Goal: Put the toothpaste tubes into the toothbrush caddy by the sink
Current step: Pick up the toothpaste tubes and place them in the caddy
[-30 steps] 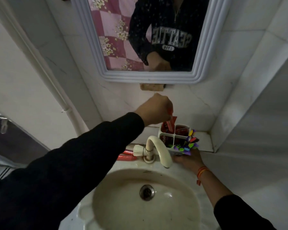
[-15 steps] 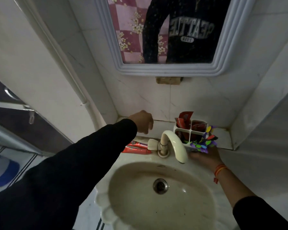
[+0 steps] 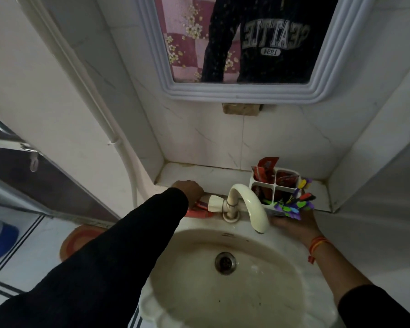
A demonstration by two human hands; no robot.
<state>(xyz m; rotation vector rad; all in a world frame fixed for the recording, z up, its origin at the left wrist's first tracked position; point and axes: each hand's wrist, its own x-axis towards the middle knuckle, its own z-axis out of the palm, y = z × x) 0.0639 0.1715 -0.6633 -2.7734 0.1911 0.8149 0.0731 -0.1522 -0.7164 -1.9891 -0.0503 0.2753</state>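
Two red toothpaste tubes (image 3: 200,209) lie on the sink's back rim, left of the tap. My left hand (image 3: 187,188) is down on them with its fingers curled under and hidden, so the grip is unclear. The white four-slot toothbrush caddy (image 3: 275,183) stands on the ledge at the right, with red toothpaste tubes (image 3: 265,165) upright in its back slots and colourful toothbrushes (image 3: 298,202) in front. My right hand (image 3: 294,224) holds the caddy at its base.
A cream tap (image 3: 249,200) arches over the sink basin (image 3: 223,297) between my hands. A framed mirror (image 3: 246,94) hangs above on the tiled wall. A white pipe (image 3: 88,91) runs down the left wall. An orange round object (image 3: 78,240) lies on the floor.
My left hand let go of a tube in the caddy's back left slot, then moved left and down onto the tubes beside the tap. My right hand has stayed on the caddy.
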